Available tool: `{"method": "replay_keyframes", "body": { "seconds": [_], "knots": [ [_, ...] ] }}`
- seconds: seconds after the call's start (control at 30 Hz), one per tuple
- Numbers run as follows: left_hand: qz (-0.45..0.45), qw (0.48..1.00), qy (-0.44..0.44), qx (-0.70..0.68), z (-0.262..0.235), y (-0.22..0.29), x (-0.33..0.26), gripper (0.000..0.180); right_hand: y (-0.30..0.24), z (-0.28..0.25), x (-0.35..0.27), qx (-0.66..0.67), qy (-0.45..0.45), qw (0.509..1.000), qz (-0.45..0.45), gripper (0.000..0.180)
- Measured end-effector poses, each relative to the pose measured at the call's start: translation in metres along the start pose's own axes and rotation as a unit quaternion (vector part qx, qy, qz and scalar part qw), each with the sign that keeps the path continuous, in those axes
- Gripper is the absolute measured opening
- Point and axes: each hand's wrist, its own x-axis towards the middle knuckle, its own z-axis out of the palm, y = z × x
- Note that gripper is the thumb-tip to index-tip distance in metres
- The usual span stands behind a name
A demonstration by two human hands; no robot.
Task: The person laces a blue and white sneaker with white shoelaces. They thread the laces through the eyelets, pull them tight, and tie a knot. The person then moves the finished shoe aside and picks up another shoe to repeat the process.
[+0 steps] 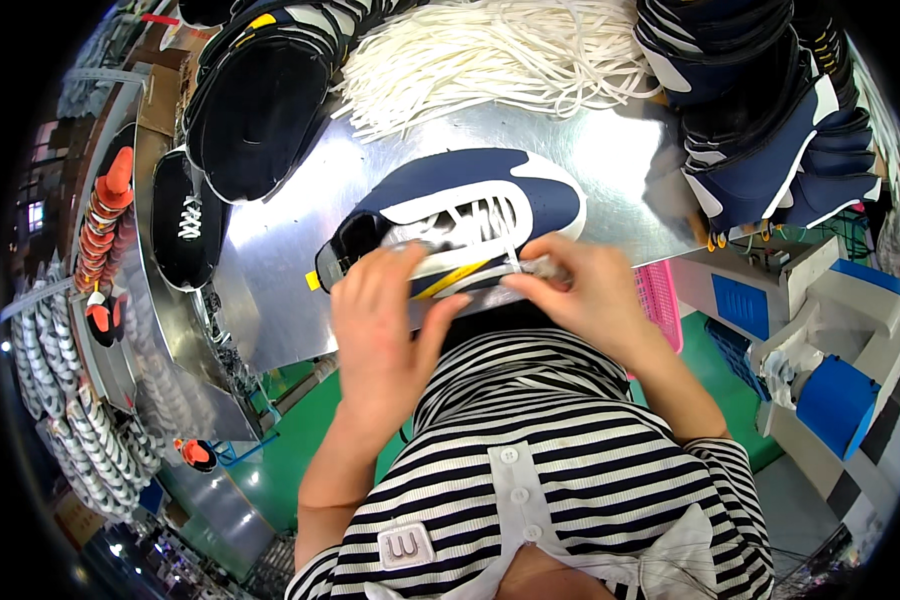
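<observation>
A navy and white shoe upper (545, 190) with a yellow stripe lies on the metal tabletop in front of me, toe end to the right. White shoelace (510, 215) crosses its throat at the toe end. My left hand (375, 310) holds the near side by the ankle opening, fingers over the edge and thumb below the stripe. My right hand (600, 300) is closed at the near edge by the toe, pinching a strand of the lace. Something small and greyish shows between its fingers, too blurred to name.
A heap of loose white laces (490, 60) covers the table's far side. Stacked navy uppers (760, 180) stand at the right, more black-lined uppers (260, 110) at the left. A laced black upper (185, 225) lies by the left edge. A pink basket (660, 300) sits below the table.
</observation>
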Motion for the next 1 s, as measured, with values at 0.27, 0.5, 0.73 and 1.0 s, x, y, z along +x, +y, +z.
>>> {"method": "replay_keyframes", "body": {
  "seconds": [0.27,0.5,0.73,1.0],
  "knots": [
    [-0.012,0.997,0.063,-0.04,0.038,-0.001,0.031,0.024,-0.016,-0.001,-0.025,-0.07,0.011,0.983,-0.169,0.013],
    [-0.051,0.998,-0.021,0.014,0.032,-0.006,0.045,0.026,0.005,0.0,-0.036,0.015,0.034,0.988,-0.148,0.015],
    [-0.031,0.982,-0.03,-0.181,0.032,-0.013,0.046,0.024,0.007,0.015,0.026,0.292,-0.018,0.953,0.082,0.018],
    [0.055,0.996,0.065,0.008,0.002,0.005,0.049,0.014,-0.005,0.01,-0.028,0.295,-0.231,0.927,0.021,0.013]
  ]
}}
